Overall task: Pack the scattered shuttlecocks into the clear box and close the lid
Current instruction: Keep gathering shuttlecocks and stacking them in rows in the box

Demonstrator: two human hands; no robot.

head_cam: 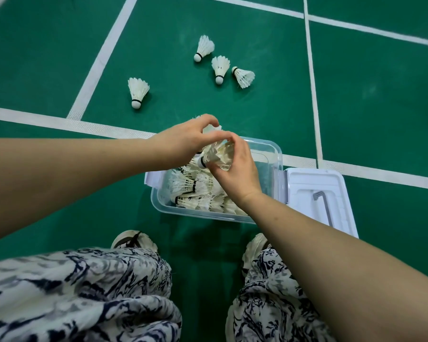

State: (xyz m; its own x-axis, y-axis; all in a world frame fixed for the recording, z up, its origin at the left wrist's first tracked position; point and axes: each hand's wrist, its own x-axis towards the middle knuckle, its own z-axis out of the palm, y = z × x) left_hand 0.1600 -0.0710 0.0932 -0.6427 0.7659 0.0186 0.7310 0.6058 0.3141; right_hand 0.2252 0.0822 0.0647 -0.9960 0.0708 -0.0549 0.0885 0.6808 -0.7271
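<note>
Person's crouched on the green court floor (356, 107) with both hands over the clear box (273, 154). Left hand (181, 141) is pinched around a shuttlecock's feathers, and right hand (235, 169) grips another shuttlecock (214, 156) by its cork end, both right above the pile already in the box (198, 191).

If it were me, I'd lay them sideways, nested cork into skirt, rather than dropping them, since the pile's bunched at the near left corner and the far right of the box looks barely filled.

Four loose shuttlecocks (219, 67) sit farther out, well apart from the box. The lid (304, 180) lies flat beside the box's right edge with a metal hex key (323, 206) resting on it. That'll probably need moving before closing.
</note>
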